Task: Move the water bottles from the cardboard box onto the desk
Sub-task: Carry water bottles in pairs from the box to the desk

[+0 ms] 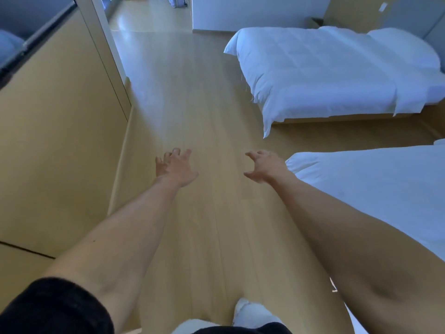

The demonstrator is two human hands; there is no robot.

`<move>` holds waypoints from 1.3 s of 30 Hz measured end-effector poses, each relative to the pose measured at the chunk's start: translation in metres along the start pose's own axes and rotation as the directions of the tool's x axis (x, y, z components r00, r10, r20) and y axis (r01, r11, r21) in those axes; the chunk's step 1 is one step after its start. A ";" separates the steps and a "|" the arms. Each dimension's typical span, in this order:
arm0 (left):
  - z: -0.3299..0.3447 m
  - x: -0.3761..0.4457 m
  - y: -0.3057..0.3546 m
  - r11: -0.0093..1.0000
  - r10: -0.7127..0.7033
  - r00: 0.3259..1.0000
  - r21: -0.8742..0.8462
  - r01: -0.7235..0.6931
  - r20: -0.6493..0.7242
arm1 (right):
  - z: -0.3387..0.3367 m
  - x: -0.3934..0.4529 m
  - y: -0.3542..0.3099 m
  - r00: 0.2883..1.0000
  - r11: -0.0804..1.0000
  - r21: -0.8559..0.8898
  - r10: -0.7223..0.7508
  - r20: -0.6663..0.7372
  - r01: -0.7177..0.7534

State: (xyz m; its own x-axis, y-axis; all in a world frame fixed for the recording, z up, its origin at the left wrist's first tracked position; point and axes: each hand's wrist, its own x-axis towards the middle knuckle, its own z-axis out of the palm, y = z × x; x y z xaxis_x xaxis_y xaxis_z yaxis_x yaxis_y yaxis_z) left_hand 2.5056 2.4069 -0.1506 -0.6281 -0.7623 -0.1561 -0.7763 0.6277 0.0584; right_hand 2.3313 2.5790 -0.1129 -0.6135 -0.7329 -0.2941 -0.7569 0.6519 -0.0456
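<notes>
Both my arms reach forward over a pale wooden floor. My left hand (175, 167) is empty, fingers spread and slightly curled. My right hand (262, 167) is empty too, fingers apart and curved like a claw. The two hands hang about a shoulder's width apart, above bare floor. No water bottle, cardboard box or desk shows in the head view.
A wooden cabinet wall (55, 131) runs along the left. Two beds with white duvets stand on the right, one far (332, 73) and one near (375, 194). The wooden floor (192, 100) runs ahead toward a doorway. My white slipper (250, 312) is at the bottom.
</notes>
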 end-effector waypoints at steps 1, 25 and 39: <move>-0.001 0.010 -0.001 1.000 -0.003 1.000 -0.005 0.003 0.001 | -0.003 0.010 -0.001 1.000 1.000 -0.001 0.001 0.009 -0.001; -0.055 0.316 0.064 0.992 -0.036 0.995 -0.115 0.047 0.094 | -0.102 0.351 0.034 0.985 0.986 0.013 -0.166 0.043 0.165; -0.079 0.540 0.030 0.984 0.003 0.992 -0.178 0.020 0.124 | -0.151 0.560 -0.008 0.990 0.991 0.041 -0.132 0.056 0.130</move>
State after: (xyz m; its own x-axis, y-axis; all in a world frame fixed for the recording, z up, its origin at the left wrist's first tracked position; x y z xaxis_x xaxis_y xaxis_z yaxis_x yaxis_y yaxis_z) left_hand 2.1392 2.0017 -0.1550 -0.6186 -0.7351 -0.2774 -0.7857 0.5744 0.2297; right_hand 1.9596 2.1338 -0.1330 -0.4944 -0.8006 -0.3385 -0.8204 0.5585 -0.1225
